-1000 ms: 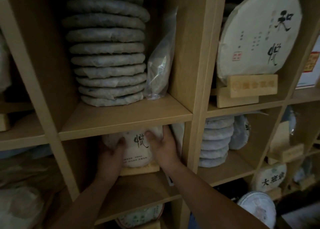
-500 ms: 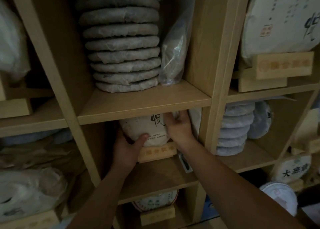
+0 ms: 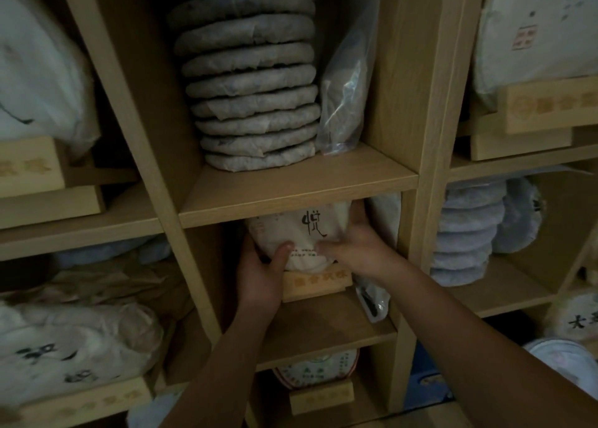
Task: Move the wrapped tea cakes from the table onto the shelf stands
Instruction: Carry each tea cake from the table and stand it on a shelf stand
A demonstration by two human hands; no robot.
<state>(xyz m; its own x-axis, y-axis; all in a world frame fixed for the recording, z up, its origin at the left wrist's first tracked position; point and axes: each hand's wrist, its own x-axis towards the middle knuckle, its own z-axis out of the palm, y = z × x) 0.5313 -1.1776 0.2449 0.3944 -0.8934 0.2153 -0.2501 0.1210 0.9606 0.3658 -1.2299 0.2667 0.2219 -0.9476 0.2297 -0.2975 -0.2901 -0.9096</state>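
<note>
Dim light; pale wooden cubby shelf fills the frame.

Far left of frame: crumpled white paper-wrapped bundles sit behind light wooden blocks, detail lost in shadow.

Centre, lower cubby: round white paper-wrapped tea cake with black calligraphy stands upright on a small light wooden stand with gold lettering, its top hidden behind the shelf board above. Left hand cups the cake's lower left edge, thumb pressed on its face. Right hand grips the cake's right edge, fingers wrapped behind, thumb across the lower front. Whether the cake's bottom rests fully in the stand's groove cannot be told; the hands cover it.

Centre, upper cubby: tall stack of grey-brown paper-wrapped discs, with a clear plastic bag leaning just beside it on the right.

Just right of the stand: another clear plastic pouch against the cubby wall.

Right of frame, middle cubby: stack of bluish-grey wrapped cakes. Upper right: large white wrapped cake with a red seal on a wooden stand.
</note>
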